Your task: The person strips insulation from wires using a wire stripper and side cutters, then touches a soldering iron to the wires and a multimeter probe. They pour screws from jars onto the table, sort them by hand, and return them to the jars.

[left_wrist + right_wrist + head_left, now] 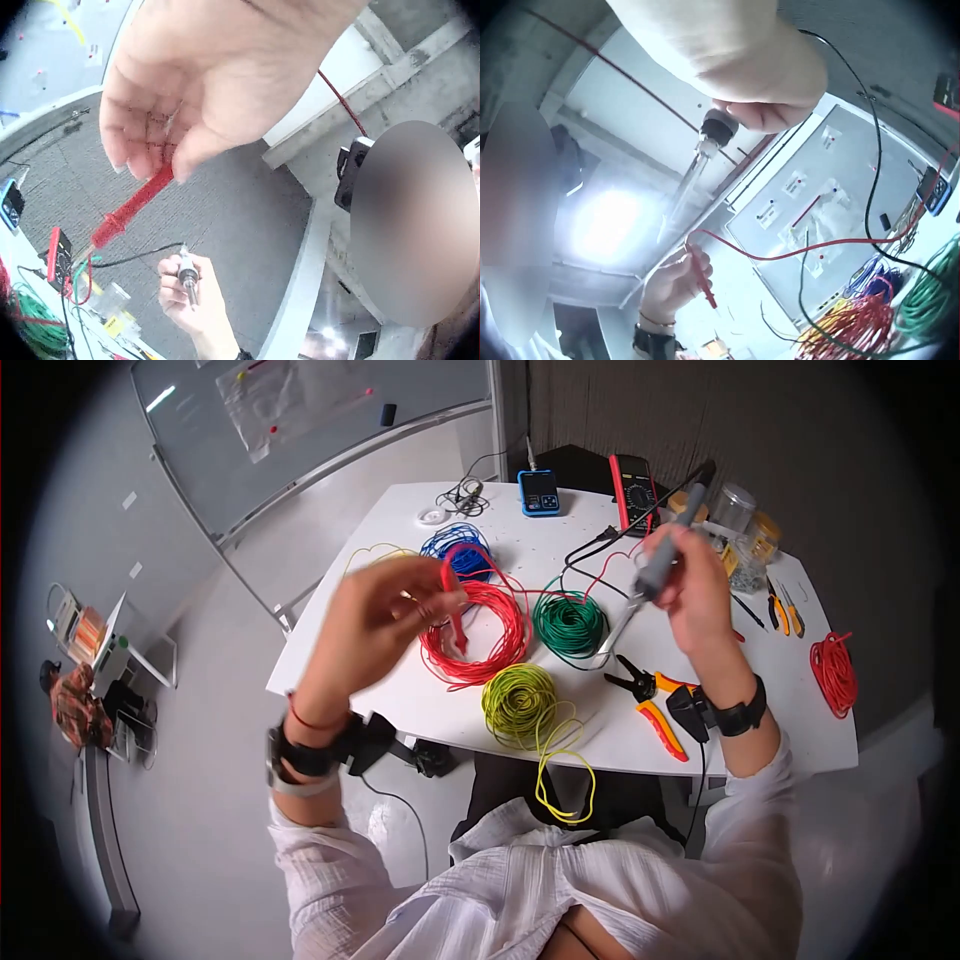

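My left hand pinches a red multimeter probe above the coil of red wire. The red probe slants down from thumb and fingertips in the left wrist view, and its red lead runs back across the table. Raised over the table's right half, my right hand grips the grey handle of a soldering iron. Its metal shaft points down and left, and a black cable leaves the top end. In the right wrist view, the iron's shaft extends beyond my curled fingers.
Around the white table lie green, yellow and blue wire coils. Wire strippers rest near the front edge. Further back stand a multimeter, a blue handheld instrument and jars. A person sits far left.
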Motion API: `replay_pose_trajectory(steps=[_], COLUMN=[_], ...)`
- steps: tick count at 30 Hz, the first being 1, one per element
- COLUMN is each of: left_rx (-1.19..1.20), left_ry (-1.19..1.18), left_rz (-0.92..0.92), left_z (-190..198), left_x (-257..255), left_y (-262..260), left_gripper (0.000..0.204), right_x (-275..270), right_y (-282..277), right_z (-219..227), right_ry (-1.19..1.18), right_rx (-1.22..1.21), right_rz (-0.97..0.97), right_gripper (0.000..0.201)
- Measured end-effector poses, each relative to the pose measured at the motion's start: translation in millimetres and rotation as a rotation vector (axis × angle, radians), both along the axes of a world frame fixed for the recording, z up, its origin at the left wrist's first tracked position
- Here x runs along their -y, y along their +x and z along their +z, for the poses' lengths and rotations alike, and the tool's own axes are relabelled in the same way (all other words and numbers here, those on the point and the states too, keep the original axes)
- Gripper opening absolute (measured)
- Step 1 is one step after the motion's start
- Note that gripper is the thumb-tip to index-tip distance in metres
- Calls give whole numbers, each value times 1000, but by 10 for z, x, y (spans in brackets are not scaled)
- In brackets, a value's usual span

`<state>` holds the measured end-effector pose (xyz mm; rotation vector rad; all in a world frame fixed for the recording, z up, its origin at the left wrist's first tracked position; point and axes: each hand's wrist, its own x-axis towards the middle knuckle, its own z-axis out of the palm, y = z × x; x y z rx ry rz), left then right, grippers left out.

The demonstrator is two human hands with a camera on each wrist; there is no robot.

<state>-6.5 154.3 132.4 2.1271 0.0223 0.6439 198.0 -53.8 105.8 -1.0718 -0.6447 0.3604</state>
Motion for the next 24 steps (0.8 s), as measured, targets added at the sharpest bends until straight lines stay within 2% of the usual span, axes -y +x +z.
replay_pose_trajectory(steps=[1, 3, 5, 6, 7, 8, 9, 11, 12, 13, 15, 17, 19, 24], left_rx=[-31, 20, 30, 33, 109, 186, 186, 286, 283, 285, 283, 234, 210, 219], left_ry=[20, 81, 365, 369, 515, 660, 660, 868, 868, 894, 919, 780, 762, 749], left_rz=[1, -23, 73, 74, 161, 248, 251, 312, 315, 352, 388, 383, 405, 400], left_z=[75, 186, 324, 366, 400, 422, 435, 449, 450, 447, 432, 382, 366, 419], left_x=[-78, -200, -238, -219, -193, -181, -181, -187, -185, -180, -195, -224, -232, -266], left_y=[4, 25, 16, 12, 17, 18, 17, 11, -8, -32, -58, -72, -68, -37], left_gripper=[11, 7, 9, 9, 7, 5, 5, 4, 4, 4, 4, 6, 6, 9], right_x=[16, -16, -13, -48, -47, -49, -54, -71, -109, -121, -141, -233, -371, -556], right_y=[71, 74, 39, -52, -87, -173, -284, -490, -573, -665, -820, -844, -823, -1004], right_z=[16, 26, -17, -3, -46, -50, -47, -73, -123, -158, -208, -286, -342, -273], right_ry=[64, 93, 9, 35, 63, 105, 147, 55, 70, 71, -93, -139, 16, 76], right_rx=[-60, -139, -303, -332, -336, -302, -269, 27, 138, 138, 266, 326, 967, 1030], right_rz=[41, -1, 166, 277, 405, 500, 595, 592, 630, 634, 507, 433, 59, -15], right_gripper=[21, 21, 21, 22, 25, 30, 36, 46, 45, 45, 40, 36, 26, 29])
